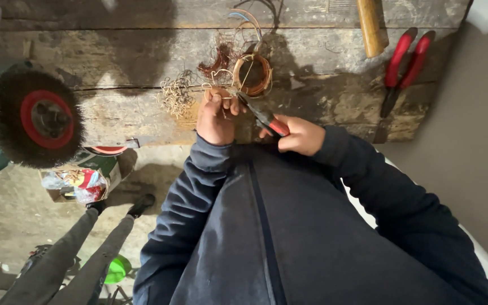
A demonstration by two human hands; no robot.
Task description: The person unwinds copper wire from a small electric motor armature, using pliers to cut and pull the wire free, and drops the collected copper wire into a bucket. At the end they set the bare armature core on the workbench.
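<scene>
Left hand (pixel 216 116) closed on a thin wire end at the bench edge. Right hand (pixel 296 134) wrapped round red-handled pliers (pixel 264 117), nose aimed at that wire. Just beyond, a copper wire coil (pixel 252 74), largely wound yet. Left of the hands, a pile of cut pale wire bits (pixel 175 95): some stripping done, most of the coil left, judging by bulk. Farther out on the wooden bench (pixel 125 116), spare red pliers (pixel 403 65), a wooden handle (pixel 371 25), a wire brush wheel (pixel 32 117).

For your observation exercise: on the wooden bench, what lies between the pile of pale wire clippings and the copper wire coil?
In the head view, between the clippings and the coil lie a reddish tuft of fine wire and the left hand's fingertips pinching a wire piece.
</scene>
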